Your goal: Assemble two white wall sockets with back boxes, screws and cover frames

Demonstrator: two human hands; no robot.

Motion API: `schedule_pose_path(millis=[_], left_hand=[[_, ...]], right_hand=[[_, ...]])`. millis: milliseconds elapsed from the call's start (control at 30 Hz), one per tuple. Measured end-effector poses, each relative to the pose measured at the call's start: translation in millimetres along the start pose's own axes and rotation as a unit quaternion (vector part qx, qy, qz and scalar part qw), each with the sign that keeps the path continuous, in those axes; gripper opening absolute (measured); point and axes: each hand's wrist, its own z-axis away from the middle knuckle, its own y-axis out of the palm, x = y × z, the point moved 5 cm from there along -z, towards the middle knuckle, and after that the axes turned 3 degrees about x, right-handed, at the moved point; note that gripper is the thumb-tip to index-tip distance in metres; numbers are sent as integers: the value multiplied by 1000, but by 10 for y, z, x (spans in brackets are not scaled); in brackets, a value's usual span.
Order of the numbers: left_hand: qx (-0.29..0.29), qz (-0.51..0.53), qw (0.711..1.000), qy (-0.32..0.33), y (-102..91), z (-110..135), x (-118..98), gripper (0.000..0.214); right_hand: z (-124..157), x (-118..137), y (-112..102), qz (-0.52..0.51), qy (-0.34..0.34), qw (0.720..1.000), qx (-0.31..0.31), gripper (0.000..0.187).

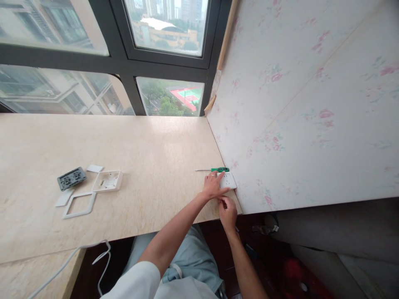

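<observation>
- Socket plate [230, 181]: white, on the floral wall [296, 124] right where it meets the stone sill [156, 149]. Its near-left part is hidden by fingers. Pin holes are faint, and any print on it is too small to read.
- Left hand [213, 185]: lies on the socket plate's left edge, index finger stretched along the top and the other fingers loosely out. Can't tell if it pinches the edge or only presses.
- Right hand [227, 211]: just below-left of the socket plate, fingers curled in with the tips at the plate's lower corner. Grip is narrow, but what's between the fingers (if anything) is hidden, so can't tell.
- Screwdriver [215, 170]: lies on the sill just beyond the socket plate. Green handle is toward the wall and the thin shaft points left, w/ neither hand touching it.
- Well left of the socket plate, all on the sill: grey switch module [71, 178] w/ unreadable markings, white back box [107, 181], white frame [79, 205] and two small white cover pcs [94, 168] [64, 197].
- White cable [77, 253]: far lower-left of the socket plate, looping off the sill edge and cut off by the pic's border.
- Under the socket plate, below the sill: dark space w/ a red blurred thing [296, 270] that's hard to make out.
</observation>
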Motion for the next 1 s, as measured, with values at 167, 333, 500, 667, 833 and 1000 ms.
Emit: schedule_pose_path(millis=[167,333,500,667,833,1000], left_hand=[[20,-49,999,-5,-49,-36,-85,80],[35,-78,996,5,-113,-37,-148,78],[42,-94,995,13,-133,-57,-182,78],[44,-84,996,8,-140,-64,-189,76],[49,-67,996,6,-150,-63,-178,90],[53,-41,998,14,-183,-2,-115,95]], right_hand=[[3,23,13,12,-5,1000,-9,23],[15,37,31,23,-14,999,-23,23],[19,47,32,30,-23,999,-29,23],[16,51,26,33,-27,999,-26,25],[16,35,28,36,-28,999,-23,25],[19,-6,41,38,-28,999,-26,25]])
